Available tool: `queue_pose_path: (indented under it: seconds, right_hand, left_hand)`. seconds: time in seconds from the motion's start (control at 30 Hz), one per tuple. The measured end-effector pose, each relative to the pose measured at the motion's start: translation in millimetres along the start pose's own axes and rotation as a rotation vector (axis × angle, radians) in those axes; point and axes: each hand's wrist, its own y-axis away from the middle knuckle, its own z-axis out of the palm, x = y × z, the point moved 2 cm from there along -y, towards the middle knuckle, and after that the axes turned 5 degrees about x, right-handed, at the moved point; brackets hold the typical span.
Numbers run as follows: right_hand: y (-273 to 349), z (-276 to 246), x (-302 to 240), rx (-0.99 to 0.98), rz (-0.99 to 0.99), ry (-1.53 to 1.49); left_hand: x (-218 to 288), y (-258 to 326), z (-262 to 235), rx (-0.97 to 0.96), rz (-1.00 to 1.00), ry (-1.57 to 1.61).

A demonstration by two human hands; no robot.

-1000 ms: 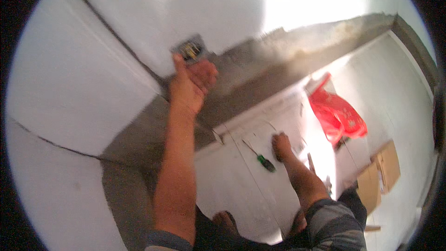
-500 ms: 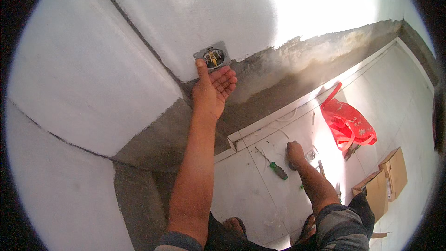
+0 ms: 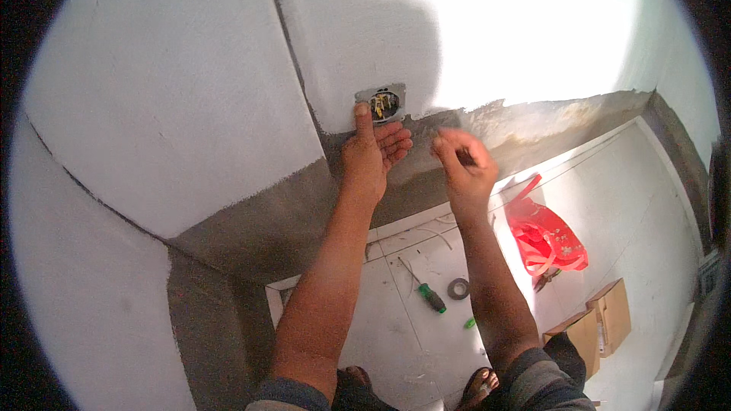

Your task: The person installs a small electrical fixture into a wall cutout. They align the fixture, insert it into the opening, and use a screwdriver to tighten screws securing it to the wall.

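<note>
On the white wall in front of me sits a wall socket insert, a grey metal plate around a round opening with brass-coloured contacts. My left hand is at its lower left: the thumb lies against the plate's left edge, and the fingers stretch out just below it, palm up. To the right and a little lower, my right hand is raised in front of the wall, apart from the socket. Its thumb and index finger are pinched together with the other fingers curled; blur hides what they hold, if anything.
On the tiled floor lie a green-handled screwdriver, a dark ring-shaped roll and a small green item. Further right are a red bag and open cardboard boxes. Bare grey cement runs along the wall's base.
My right hand has risen from the floor, leaving the dark roll, up to near the socket. My left hand keeps its place at the plate. The whole view has shifted.
</note>
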Motion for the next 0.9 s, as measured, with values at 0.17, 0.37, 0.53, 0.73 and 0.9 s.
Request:
queue_pose_path:
  seconds: [0.17,0.37,0.53,0.73,0.9]
  right_hand:
    - [-24.1,51.3,-34.1,-0.076,-0.164,0.079]
    - [-39.5,65.4,-24.1,-0.097,-0.222,0.134]
    - [-14.5,53.6,-1.3,-0.091,-0.274,0.125]
    - [6.7,58.7,22.5,0.003,-0.262,0.168]
    - [9.7,58.3,26.5,0.029,-0.268,0.175]
  left_hand:
    - [4.9,1.9,4.0,-0.039,0.01,0.012]
    - [0.7,-3.9,0.9,-0.053,0.013,0.063]
    - [6.4,3.1,-0.7,-0.065,-0.019,0.002]
    - [7.7,-3.0,-11.5,0.01,-0.102,-0.263]
    - [4.0,-4.1,-11.3,-0.012,-0.096,-0.253]
